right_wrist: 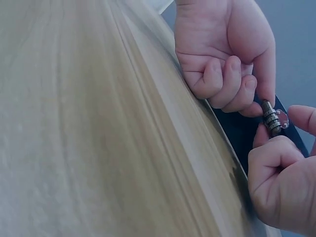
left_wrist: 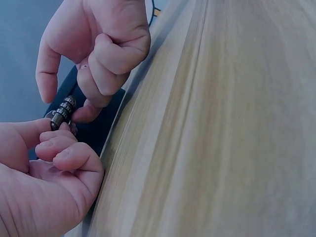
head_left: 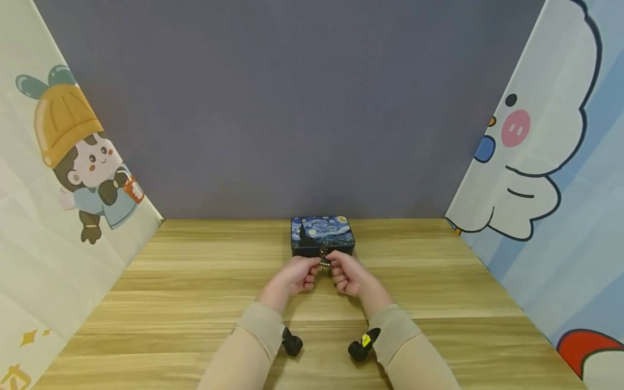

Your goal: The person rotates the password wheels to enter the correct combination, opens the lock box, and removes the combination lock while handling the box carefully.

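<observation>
A tin box [head_left: 323,233] with a starry night painting on its lid sits near the back wall, lid down. From the clasp on its front hangs a small combination padlock [left_wrist: 63,112] with a row of number dials. My left hand [head_left: 299,273] pinches one end of the padlock between thumb and index finger, its other fingers curled. At the other end is my right hand [head_left: 349,274], with its index finger bent against the padlock. In the right wrist view its thumb [right_wrist: 302,117] stands a little off the dials. The hands partly hide the box front.
The box stands on a wood-grain table [head_left: 195,303], close to a grey back wall [head_left: 302,108]. White panels with cartoon prints rise at the left and right sides. Small black devices [head_left: 292,344] are strapped at both wrists.
</observation>
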### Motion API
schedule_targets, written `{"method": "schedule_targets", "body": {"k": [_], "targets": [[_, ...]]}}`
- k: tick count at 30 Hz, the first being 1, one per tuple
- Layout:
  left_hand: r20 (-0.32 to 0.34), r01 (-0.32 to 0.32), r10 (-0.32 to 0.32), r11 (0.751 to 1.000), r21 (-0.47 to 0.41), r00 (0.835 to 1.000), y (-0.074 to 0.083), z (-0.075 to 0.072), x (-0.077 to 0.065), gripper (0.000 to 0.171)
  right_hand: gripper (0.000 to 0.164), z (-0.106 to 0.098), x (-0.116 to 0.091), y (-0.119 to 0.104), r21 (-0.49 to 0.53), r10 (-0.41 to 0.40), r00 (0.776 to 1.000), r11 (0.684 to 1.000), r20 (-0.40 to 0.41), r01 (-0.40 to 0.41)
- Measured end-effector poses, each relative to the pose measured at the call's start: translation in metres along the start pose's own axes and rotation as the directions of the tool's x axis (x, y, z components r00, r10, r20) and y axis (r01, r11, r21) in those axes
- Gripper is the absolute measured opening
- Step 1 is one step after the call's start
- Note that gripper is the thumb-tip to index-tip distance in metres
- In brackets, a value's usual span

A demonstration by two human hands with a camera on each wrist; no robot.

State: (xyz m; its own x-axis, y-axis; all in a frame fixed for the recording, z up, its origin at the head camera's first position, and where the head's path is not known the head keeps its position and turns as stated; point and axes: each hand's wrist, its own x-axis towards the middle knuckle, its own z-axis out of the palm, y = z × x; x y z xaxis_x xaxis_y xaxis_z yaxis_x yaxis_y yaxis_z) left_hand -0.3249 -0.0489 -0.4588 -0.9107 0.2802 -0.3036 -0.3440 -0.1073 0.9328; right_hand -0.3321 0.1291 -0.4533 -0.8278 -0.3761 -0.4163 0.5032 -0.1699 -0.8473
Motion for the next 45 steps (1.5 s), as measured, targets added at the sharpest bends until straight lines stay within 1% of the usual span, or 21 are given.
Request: {"method": "schedule_targets", "body": {"k": [6, 11, 14, 17, 23, 31, 38, 45], "targets": [[-0.01, 0.001, -0.001, 1.0, 0.007, 1.0, 0.0001, -0.0002, 0.0005, 0.022, 0.038, 0.0027, 0.0007, 0.0018, 0.01, 0.002, 1.0, 1.0, 0.01, -0.003], [-0.012, 0.006, -0.006, 1.0, -0.003, 1.0, -0.001, -0.0006, 0.0014, 0.021, 0.03, 0.0041, 0.0022, 0.0042, 0.024, 0.012, 1.0, 1.0, 0.01, -0.012], [-0.011, 0.009, -0.009, 1.0, -0.011, 1.0, -0.0015, -0.0008, 0.0015, 0.022, 0.024, 0.0045, 0.0033, 0.0055, 0.025, 0.016, 1.0, 1.0, 0.023, -0.017], [-0.012, 0.008, -0.008, 1.0, -0.018, 1.0, -0.0013, -0.0005, 0.0014, 0.023, 0.021, 0.0046, 0.0045, 0.0063, 0.032, 0.022, 0.999, 0.999, 0.034, -0.023], [-0.006, -0.002, 0.002, 1.0, -0.02, 1.0, -0.0007, 0.0006, 0.002, 0.023, 0.022, 0.0049, 0.005, 0.006, 0.037, 0.018, 0.999, 0.999, 0.039, -0.019], [-0.013, 0.003, -0.003, 1.0, -0.019, 1.0, 0.0012, 0.0008, 0.0017, 0.024, 0.021, 0.005, 0.0066, 0.005, 0.061, 0.014, 0.999, 0.998, 0.036, -0.016], [-0.017, -0.008, 0.008, 1.0, -0.007, 1.0, -0.0022, -0.0012, -0.0003, 0.026, 0.022, 0.0072, 0.0069, 0.0075, 0.037, 0.01, 0.998, 0.999, 0.057, -0.012], [-0.009, -0.008, 0.008, 1.0, -0.004, 1.0, -0.0032, -0.0012, -0.0004, 0.026, 0.02, 0.0072, 0.0067, 0.0086, 0.031, 0.015, 0.999, 0.999, 0.041, -0.016]]}}
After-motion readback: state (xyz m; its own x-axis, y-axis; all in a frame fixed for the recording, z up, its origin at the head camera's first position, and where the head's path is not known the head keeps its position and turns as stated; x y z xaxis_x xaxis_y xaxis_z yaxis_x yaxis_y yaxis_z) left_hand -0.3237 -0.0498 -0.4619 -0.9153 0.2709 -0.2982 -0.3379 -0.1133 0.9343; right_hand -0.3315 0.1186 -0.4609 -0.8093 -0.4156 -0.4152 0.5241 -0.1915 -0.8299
